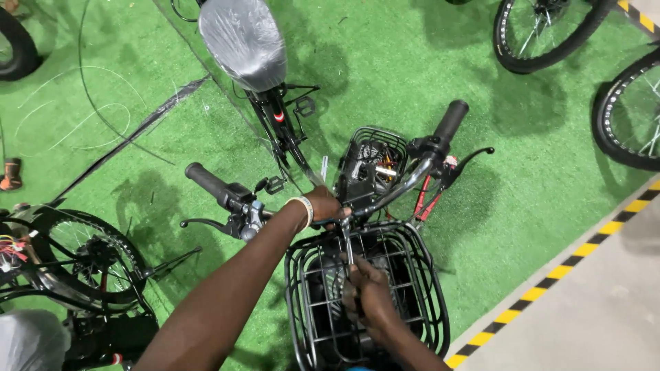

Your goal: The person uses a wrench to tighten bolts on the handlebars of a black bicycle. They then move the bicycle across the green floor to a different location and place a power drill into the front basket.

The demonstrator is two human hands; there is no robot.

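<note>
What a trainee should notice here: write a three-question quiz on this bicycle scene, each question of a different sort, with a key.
1. True or false: the left hand grips the middle of the curved black metal handlebar.
2. Where is the right hand? A) inside the black wire front basket; B) on the plastic-wrapped grey saddle; C) on the green artificial turf floor.
3. Fill in: the right hand holds a slim metal ____ that points up toward the handlebar.

Key:
1. True
2. A
3. tool; its exact kind cannot be told.
</note>
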